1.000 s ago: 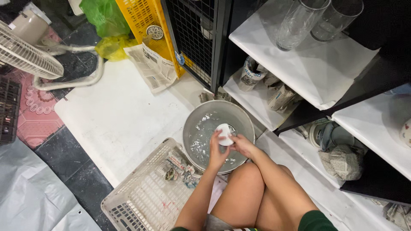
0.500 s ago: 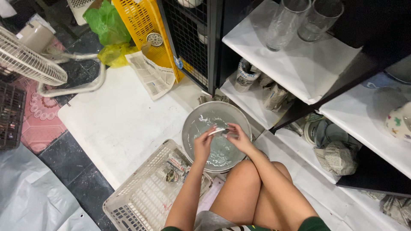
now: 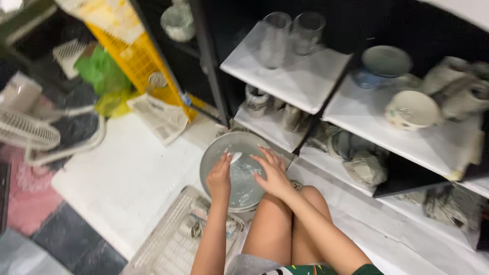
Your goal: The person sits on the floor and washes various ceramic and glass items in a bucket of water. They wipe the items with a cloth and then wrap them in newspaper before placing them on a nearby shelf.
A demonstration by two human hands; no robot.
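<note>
Head view, person seated on floor, knees bent, both hands in a round metal basin (image 3: 224,147) holding water.

Left hand (image 3: 220,175): fingers extended over the basin's left side, fingertips touching a small white piece (image 3: 235,157) lying at the water surface. Whether it is pinched or only touched, cannot tell; the frame is blurred.

Right hand (image 3: 272,170): spread flat, palm down, fingers splayed wide over the basin's right half. Holds nothing visible. Wrist rests above the right knee.

Basin sits on the white floor sheet (image 3: 122,178), at its far right edge, just in front of the lowest shelf (image 3: 265,127).

Surroundings:
- White plastic basket (image 3: 168,244) touching the basin's near-left side; wrapped items inside.
- Newspaper (image 3: 160,117) lies at the sheet's far edge, beside a yellow crate (image 3: 137,66).
- Fan (image 3: 30,130) at the left, off the sheet.
- Upper shelf (image 3: 295,81): two clear glasses (image 3: 275,38) standing upright, side by side.
- Right shelf: white bowl (image 3: 412,109), plate (image 3: 387,60) behind it, paper-wrapped bundles at the far right end.
- Lower shelves: more wrapped bundles.
</note>
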